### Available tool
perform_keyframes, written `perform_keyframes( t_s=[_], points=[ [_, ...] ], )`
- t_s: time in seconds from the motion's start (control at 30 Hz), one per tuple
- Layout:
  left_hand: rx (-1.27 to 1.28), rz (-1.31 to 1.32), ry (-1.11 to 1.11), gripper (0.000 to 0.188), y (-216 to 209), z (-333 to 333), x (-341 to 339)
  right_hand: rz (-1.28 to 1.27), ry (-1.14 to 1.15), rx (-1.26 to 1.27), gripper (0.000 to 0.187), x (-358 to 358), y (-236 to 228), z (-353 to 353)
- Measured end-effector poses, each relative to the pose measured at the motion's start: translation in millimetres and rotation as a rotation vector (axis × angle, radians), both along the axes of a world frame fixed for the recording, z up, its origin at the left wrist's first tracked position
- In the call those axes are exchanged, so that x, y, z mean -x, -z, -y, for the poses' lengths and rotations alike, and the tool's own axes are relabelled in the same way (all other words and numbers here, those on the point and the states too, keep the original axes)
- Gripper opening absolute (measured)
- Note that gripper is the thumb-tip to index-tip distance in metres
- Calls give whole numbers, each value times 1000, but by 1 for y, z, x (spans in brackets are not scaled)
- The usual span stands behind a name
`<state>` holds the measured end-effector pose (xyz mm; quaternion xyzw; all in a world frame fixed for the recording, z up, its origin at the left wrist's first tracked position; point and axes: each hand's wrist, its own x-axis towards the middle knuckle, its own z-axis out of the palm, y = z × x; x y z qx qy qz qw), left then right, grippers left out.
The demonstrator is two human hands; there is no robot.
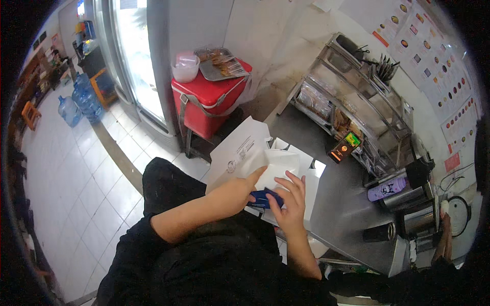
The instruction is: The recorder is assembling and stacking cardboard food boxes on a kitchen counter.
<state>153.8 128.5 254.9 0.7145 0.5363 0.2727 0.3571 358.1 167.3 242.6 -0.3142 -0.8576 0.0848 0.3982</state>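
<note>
Counter [337, 204]: grey metal | floor [89, 168]: white tile | hands [290, 203] at blue packet [262, 199]

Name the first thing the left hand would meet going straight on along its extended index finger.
The left hand would probably meet the inside of the open white box first, though depth there is hard to judge.

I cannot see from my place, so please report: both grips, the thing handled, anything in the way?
Left grip and right grip touching dark blue piece. Piece partly hidden by both. White box open, partly behind them.
</note>
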Motion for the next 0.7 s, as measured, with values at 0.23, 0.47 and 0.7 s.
perform_keyframes(
  t_s=[0.23,0.47,0.7],
  points=[
    [-17,76,4,80,-8,1,-4,259,-115,142,22,-3,-18,-2],
    [-478,-148,244,68,-5,1,17,377,-71,262,20,-54,-54,-35],
    [-1046,-141,60,64,50,-11,10,309,95,-157,15,-49,-41,-102]
  ],
)
